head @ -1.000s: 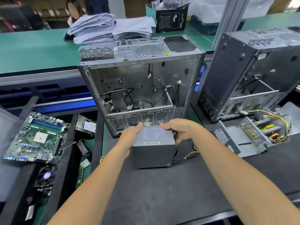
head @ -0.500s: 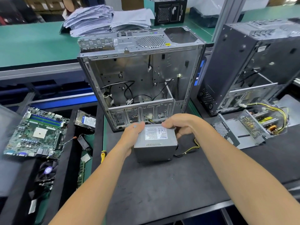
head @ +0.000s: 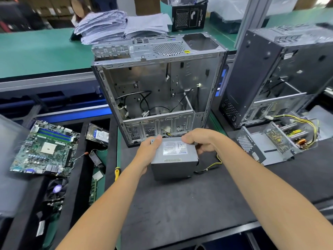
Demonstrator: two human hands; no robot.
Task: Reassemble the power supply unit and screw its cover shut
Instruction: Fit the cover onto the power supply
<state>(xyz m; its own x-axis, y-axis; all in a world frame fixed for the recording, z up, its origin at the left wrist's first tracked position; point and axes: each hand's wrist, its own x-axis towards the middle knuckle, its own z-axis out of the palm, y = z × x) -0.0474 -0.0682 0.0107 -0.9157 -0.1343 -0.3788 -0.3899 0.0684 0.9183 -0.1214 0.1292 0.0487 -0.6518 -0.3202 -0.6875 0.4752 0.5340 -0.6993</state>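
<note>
Gripping the power supply unit (head: 173,158) from both sides: the left hand (head: 148,154) is wrapping the left face with its thumb lying over the top edge, and the right hand (head: 201,141) is curling over the far right corner with fingers hooked down the side. The box is sitting on the black mat (head: 189,213), right in front of the open silver case (head: 158,91), label side facing up. My guess is the two-handed hold is there because the thing is a heavy steel brick and needs steadying while it's being squared up or turned to find the screw holes.

Its yellow and black cables (head: 214,164) are trailing out the right side and lying loose on the mat, so they're staying clear of the grip rather than getting pinched underneath.

A second supply is lying opened up (head: 270,147) well off to the right, guts showing, with its own yellow wires. A yellow-handled screwdriver (head: 117,173) is waiting just left of the mat edge, within easy reach of the left hand, which makes sense if screwing is coming up. Can't tell from here whether this cover's screws are in yet, they're too small or facing away. Motherboard (head: 45,147) and hard drive (head: 98,135) are parked in the tray on the left.
</note>
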